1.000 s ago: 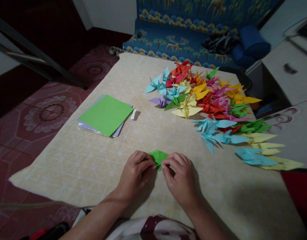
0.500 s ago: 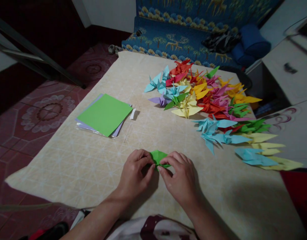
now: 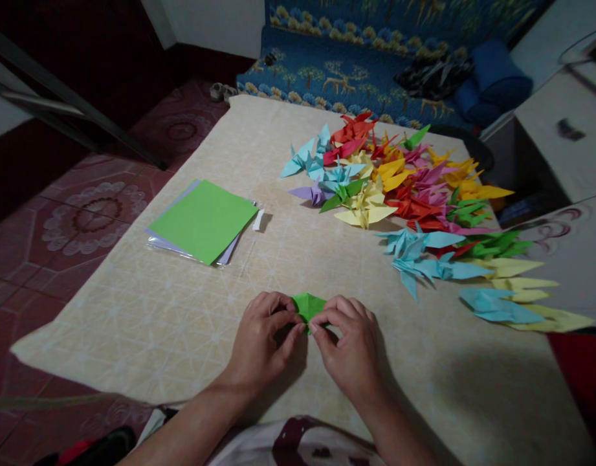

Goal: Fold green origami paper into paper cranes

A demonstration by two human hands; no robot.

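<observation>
A small folded piece of green paper (image 3: 308, 304) lies near the front of the cloth-covered table (image 3: 181, 336), between my hands. My left hand (image 3: 268, 336) pinches its left side between thumb and fingers. On the other side, my right hand (image 3: 349, 340) pinches the right part, its thumb and index finger close to the left thumb. My fingers hide both side edges of the paper. Ahead and to the left lies a stack of square paper (image 3: 205, 220), green on top with purple below, on a clear plastic wrapper.
Many folded paper cranes (image 3: 389, 175) in several colours are heaped at the back right. Blue and yellow folded pieces (image 3: 501, 304) lie along the right edge. A blue patterned sofa (image 3: 327, 71) stands behind the table, a white cabinet (image 3: 560, 149) at right.
Both hands stay at nearly the same spot. My right thumb and fingers have shifted slightly on the green paper, closing over its right side. The view has moved a little.
</observation>
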